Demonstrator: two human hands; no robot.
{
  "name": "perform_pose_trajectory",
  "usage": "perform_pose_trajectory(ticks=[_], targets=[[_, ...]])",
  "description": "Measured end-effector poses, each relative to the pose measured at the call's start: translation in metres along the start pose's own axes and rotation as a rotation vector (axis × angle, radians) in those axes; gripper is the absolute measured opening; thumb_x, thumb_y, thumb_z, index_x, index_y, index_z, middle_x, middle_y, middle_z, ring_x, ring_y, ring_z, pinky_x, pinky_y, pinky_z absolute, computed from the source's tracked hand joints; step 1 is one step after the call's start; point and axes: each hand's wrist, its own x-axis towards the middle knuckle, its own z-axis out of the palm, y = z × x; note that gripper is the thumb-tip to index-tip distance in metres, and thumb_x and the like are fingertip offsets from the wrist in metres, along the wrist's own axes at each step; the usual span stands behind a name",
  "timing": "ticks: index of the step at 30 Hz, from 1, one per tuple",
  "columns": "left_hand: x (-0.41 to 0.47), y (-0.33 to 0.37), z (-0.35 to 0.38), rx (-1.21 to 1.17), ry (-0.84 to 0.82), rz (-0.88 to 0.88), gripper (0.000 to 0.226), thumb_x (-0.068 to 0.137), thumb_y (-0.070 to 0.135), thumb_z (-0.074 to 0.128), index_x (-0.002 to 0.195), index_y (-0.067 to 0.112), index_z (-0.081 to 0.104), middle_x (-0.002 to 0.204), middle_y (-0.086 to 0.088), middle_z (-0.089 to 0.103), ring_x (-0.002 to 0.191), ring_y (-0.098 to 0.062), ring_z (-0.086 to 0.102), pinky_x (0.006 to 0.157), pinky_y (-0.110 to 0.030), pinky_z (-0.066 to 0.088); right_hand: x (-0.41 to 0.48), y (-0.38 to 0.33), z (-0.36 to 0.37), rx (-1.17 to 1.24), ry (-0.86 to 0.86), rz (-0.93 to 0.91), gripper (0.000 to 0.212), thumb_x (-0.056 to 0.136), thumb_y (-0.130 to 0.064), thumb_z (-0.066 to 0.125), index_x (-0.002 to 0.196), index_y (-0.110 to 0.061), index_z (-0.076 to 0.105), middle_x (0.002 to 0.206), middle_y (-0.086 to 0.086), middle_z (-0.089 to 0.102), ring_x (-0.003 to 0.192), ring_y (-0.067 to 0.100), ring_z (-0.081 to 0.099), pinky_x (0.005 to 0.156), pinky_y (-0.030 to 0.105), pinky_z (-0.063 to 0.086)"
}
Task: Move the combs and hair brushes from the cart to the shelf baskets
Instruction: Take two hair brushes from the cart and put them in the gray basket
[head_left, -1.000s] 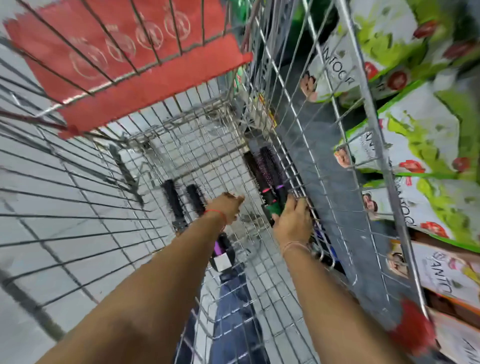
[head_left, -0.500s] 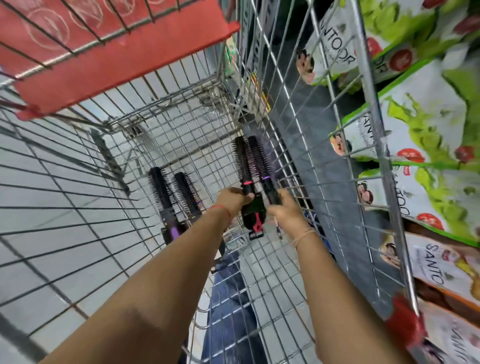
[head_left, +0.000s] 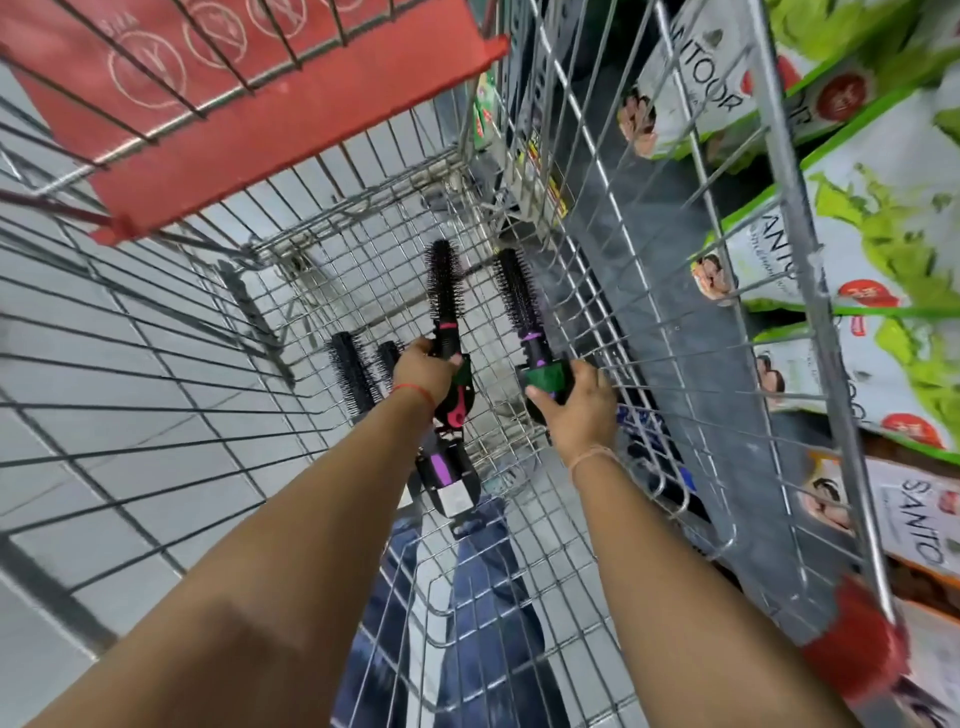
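Reaching down into the wire cart (head_left: 597, 156), you have a round hair brush in each hand. Your left hand (head_left: 423, 371) has its fingers curled tight around the handle of the pink-trimmed brush (head_left: 444, 291), whose bristled head points up and away from you, lifted clear of the cart floor. Your right hand (head_left: 582, 410) wraps its fingers around the green-banded handle of the purple-trimmed brush (head_left: 519, 296), which tilts slightly left and stands just beside the cart's right wall. Two more black brushes (head_left: 353, 371) lie side by side on the cart floor, left of your left wrist, partly hidden by it. Another purple-handled brush (head_left: 447, 475) lies under your left forearm. Green and white boxes (head_left: 883, 218) fill the shelf outside the cart on your right.
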Motion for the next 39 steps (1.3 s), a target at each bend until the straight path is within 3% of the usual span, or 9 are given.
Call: perform_pose_trajectory(ticks=[5,8,15,21,25,28,32,36,39], targets=[[0.001,0.001,0.002,0.112,-0.014,-0.011,0.043,0.086,0.009,0.061,0.126,0.002,0.048,0.126,-0.018,0.059,0.113,-0.032,0.057,0.099,-0.035,0.045,0.008,-0.023,0.002,0.190,-0.221,0.233,0.041,0.068,-0.026,0.076,0.098,-0.012,0.051,0.092,0.007,0.063,0.079,0.026,0.063,0.071,0.040,0.056],[-0.011,0.005,-0.001,0.002,0.076,0.024,0.036,0.089,0.005,0.053,0.125,0.004,0.048,0.118,-0.012,0.061,0.086,-0.025,0.060,0.076,-0.024,0.051,-0.004,-0.026,0.000,0.148,-0.173,0.075,0.023,0.073,-0.033,0.071,0.087,-0.019,0.060,0.091,0.003,0.064,0.075,0.020,0.058,0.055,0.024,0.043],[-0.078,0.018,-0.017,0.039,0.245,0.531,0.032,0.086,0.001,0.046,0.114,0.014,0.053,0.104,-0.013,0.062,0.099,-0.033,0.058,0.077,-0.038,0.046,-0.079,-0.016,-0.007,0.203,0.331,0.046,0.044,0.075,-0.039,0.066,0.112,-0.018,0.058,0.119,0.011,0.055,0.105,0.030,0.051,0.083,0.042,0.050],[-0.179,0.050,-0.027,-0.105,0.096,1.153,0.041,0.084,0.001,0.037,0.123,0.004,0.048,0.104,-0.012,0.053,0.093,-0.018,0.048,0.079,-0.035,0.040,-0.146,-0.055,-0.048,0.793,0.822,-0.062,0.034,0.072,-0.004,0.071,0.103,0.003,0.059,0.104,0.015,0.048,0.092,0.010,0.046,0.081,-0.002,0.036],[-0.275,0.128,0.001,-0.173,-0.042,1.543,0.041,0.086,-0.002,0.042,0.121,-0.021,0.042,0.113,-0.043,0.047,0.105,-0.054,0.047,0.093,-0.057,0.041,-0.178,-0.073,-0.147,1.021,1.148,-0.137,0.034,0.074,-0.009,0.068,0.096,0.013,0.053,0.092,0.016,0.050,0.085,0.007,0.043,0.076,0.001,0.036],[-0.343,0.178,0.027,-0.301,-0.144,1.688,0.048,0.084,-0.010,0.045,0.129,-0.023,0.033,0.129,-0.039,0.042,0.124,-0.037,0.042,0.109,-0.024,0.030,-0.203,-0.073,-0.226,1.189,1.299,-0.227,0.031,0.075,-0.020,0.063,0.095,0.003,0.055,0.090,0.016,0.058,0.084,0.019,0.052,0.078,0.021,0.043],[-0.423,0.203,0.064,-0.429,-0.471,1.596,0.053,0.082,-0.011,0.051,0.132,-0.015,0.033,0.128,-0.013,0.045,0.115,-0.016,0.042,0.093,0.003,0.034,-0.249,-0.023,-0.317,1.227,1.580,-0.335,0.025,0.077,-0.017,0.066,0.098,-0.014,0.053,0.091,0.005,0.059,0.085,0.012,0.054,0.083,0.020,0.046],[-0.470,0.222,0.116,-0.279,-0.654,1.324,0.031,0.080,-0.003,0.065,0.109,-0.003,0.054,0.104,-0.018,0.056,0.094,-0.015,0.047,0.098,-0.033,0.047,-0.271,0.047,-0.384,1.314,1.632,-0.180,0.047,0.077,-0.013,0.070,0.114,0.008,0.053,0.108,0.018,0.063,0.093,0.016,0.053,0.089,0.027,0.048],[-0.480,0.227,0.144,-0.053,-0.753,1.223,0.017,0.077,0.002,0.072,0.078,0.008,0.056,0.098,-0.017,0.058,0.093,-0.019,0.053,0.098,-0.046,0.048,-0.271,0.098,-0.408,1.244,1.530,-0.078,0.019,0.086,-0.012,0.059,0.099,0.003,0.060,0.084,0.006,0.059,0.069,-0.001,0.051,0.056,0.004,0.040]])
